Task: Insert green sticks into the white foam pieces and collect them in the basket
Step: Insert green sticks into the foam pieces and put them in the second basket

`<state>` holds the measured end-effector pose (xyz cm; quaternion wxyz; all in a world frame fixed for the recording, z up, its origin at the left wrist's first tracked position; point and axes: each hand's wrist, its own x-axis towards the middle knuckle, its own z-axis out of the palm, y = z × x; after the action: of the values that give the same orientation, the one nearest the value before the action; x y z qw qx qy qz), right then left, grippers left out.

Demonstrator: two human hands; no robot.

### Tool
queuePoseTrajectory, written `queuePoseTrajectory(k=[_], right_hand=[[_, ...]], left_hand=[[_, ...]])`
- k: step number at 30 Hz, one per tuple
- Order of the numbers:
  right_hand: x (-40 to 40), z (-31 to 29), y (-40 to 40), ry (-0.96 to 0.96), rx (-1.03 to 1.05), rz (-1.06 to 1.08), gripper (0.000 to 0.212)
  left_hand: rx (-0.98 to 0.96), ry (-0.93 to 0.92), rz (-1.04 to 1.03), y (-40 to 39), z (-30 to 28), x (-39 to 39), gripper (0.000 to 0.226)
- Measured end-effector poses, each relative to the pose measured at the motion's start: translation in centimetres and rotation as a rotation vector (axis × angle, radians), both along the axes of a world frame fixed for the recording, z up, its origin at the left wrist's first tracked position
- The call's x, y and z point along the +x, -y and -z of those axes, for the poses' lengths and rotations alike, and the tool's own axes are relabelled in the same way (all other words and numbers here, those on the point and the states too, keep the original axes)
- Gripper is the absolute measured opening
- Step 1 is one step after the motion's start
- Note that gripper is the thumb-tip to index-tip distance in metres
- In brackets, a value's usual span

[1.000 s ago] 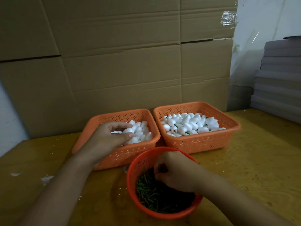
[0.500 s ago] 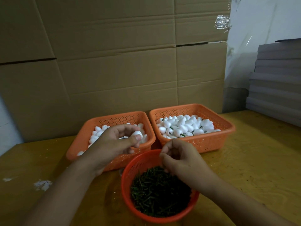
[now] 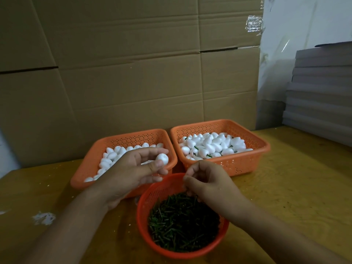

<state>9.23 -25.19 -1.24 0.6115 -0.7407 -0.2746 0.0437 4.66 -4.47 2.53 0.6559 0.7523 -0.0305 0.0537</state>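
Cardboard-backed table: I had my left hand (image 3: pixel 137 168) pinching a foam piece (image 3: pixel 162 158) above the round basket (image 3: pixel 152 191), right hand (image 3: pixel 207 180) curled, stick unseen, insertion next.

You are in a packing workshop. Flattened cardboard boxes (image 3: pixel 133 73) back your plywood worktop (image 3: pixel 285 187). Grey boards (image 3: pixel 322 92) stack at right.

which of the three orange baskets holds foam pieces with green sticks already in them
The right square basket: green sticks poke from its foam pieces. The left square one holds plain foam; the round one, loose sticks.
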Motion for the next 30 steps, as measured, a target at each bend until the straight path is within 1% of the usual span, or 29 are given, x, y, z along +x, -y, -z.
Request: queuePoseTrajectory(k=[4,8,13,20,25,30], right_hand=[[-0.4,0.5,0.1,0.170,-0.070,0.059,0.010],[-0.7,0.5,0.2,0.229,-0.081,0.055,0.009],[-0.7,0.3,0.4,0.252,-0.087,0.083,0.007],[-0.4,0.6,0.3,0.230,-0.091,0.072,0.009],[-0.3,0.6,0.2,0.205,-0.092,0.080,0.009],[-0.3,0.6,0.2,0.207,-0.110,0.085,0.005]], left_hand=[[0.062,0.025,0.011,0.4,-0.2,-0.3,0.033],[0.047,0.026,0.057,0.8,0.0,-0.4,0.028],[0.084,0.049,0.122,1.1,-0.2,-0.5,0.028],[0.091,0.063,0.105,1.1,-0.2,-0.6,0.028],[0.101,0.045,0.077,1.4,-0.3,-0.7,0.041],[0.125,0.058,0.054,1.4,-0.4,-0.8,0.031]])
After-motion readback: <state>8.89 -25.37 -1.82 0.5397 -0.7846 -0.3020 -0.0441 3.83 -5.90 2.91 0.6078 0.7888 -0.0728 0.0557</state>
